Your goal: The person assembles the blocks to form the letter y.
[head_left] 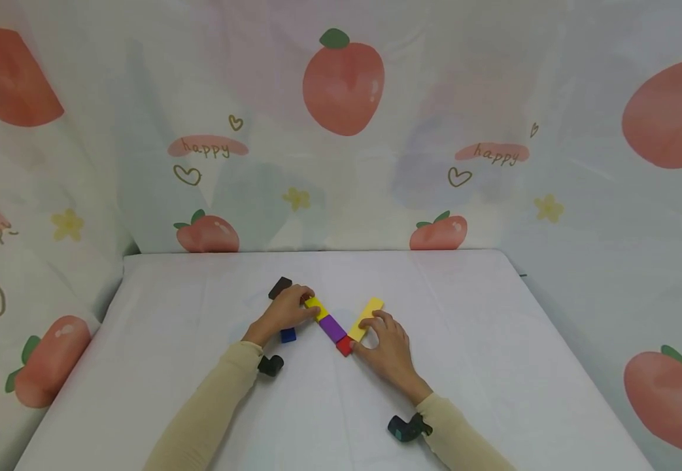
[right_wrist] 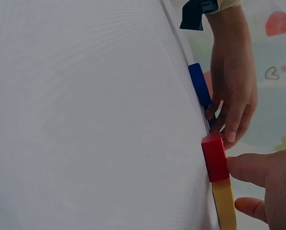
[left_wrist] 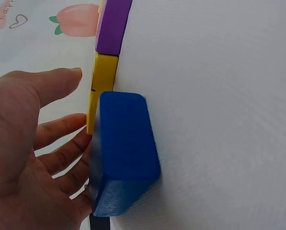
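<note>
A line of blocks slants across the white tabletop in the head view: a yellow block, a purple block and a red block. A longer yellow block runs up from the red one, forming a V. My left hand is over the far end of the first yellow block; in the left wrist view its thumb is a little apart from that block, and fingertips are close against it. My right hand touches the red block with its thumb, fingers by the long yellow block.
A blue block stands below my left hand, large in the left wrist view. The dark block lies beyond that hand. Dark wrist cameras hang from both sleeves. A patterned cloth rises behind the table's far edge.
</note>
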A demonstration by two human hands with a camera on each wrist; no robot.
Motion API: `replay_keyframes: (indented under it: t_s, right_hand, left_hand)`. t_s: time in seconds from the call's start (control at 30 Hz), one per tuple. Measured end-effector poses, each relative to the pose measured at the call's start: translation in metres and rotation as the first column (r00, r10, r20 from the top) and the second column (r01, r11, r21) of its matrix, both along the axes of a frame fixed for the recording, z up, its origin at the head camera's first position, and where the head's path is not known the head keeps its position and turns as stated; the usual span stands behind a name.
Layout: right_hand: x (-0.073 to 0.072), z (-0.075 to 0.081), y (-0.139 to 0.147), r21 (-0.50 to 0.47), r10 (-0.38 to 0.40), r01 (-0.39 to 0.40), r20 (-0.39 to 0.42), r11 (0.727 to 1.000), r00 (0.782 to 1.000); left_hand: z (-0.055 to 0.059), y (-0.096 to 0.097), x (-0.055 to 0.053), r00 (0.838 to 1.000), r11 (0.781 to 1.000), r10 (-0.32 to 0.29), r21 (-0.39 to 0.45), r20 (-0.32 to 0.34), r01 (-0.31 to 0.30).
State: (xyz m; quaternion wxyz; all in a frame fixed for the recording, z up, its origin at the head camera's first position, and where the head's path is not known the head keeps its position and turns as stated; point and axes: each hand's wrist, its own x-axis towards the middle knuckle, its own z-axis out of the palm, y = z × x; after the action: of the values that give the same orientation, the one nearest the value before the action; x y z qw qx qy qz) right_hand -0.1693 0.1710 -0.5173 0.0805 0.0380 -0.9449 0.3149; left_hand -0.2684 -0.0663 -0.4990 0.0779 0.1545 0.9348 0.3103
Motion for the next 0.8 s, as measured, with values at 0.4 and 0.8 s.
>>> replay_keyframes:
  t_s: [0.4, 0.8]
  right_hand:
    - [0.003, 0.0, 0.001, -0.009, 0.001, -0.002, -0.01, 1.0, 1.0]
    - [0.001, 0.0, 0.001, -0.007, 0.001, -0.001, 0.005, 1.0, 1.0]
  left_hand:
    - [0.001, -0.006, 0.006, 0.999, 0.998, 0.03, 0.055, -0.019, -0.029]
    - [0.007, -0.015, 0.008, 0.995, 0.994, 0.081, 0.08, -0.06, -0.076]
